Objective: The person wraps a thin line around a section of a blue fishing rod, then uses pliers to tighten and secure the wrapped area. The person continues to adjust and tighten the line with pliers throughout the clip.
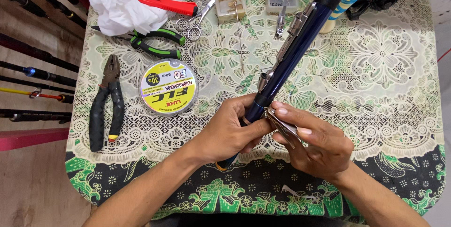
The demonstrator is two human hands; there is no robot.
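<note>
Fingertips (pixel 281 111) of the right hand (pixel 314 146) are pinched on a small metal guide foot (pixel 282 124), which is pressed flat against the dark blue rod blank (pixel 286 58); the left hand (pixel 229 130) is wrapped round the blank just below that spot, thumb and fingers closed on it. Blank is held near the middle of the table, near edge, and runs up and to the right toward the far side, w/ more metal guides (pixel 297 25) seen along it. Judged from this, the guide is being lined up on the blank, i.e. the seating step, nothing tied down yet afaict. Next move prob calls for the foot to be kept dead still and straight w/ the other guides while something is brought in to bind it, and both hands are busy, so one grip has to be freed w/o the foot slipping. Left of the hands a yellow spool of line (pixel 167 87) is lying flat on the lace tablecloth (pixel 385 67), black pliers (pixel 107 102) further left, green-handled pliers (pixel 157 43), scissors (pixel 199 15) and a red utility knife (pixel 162 2) at the far side.
</note>
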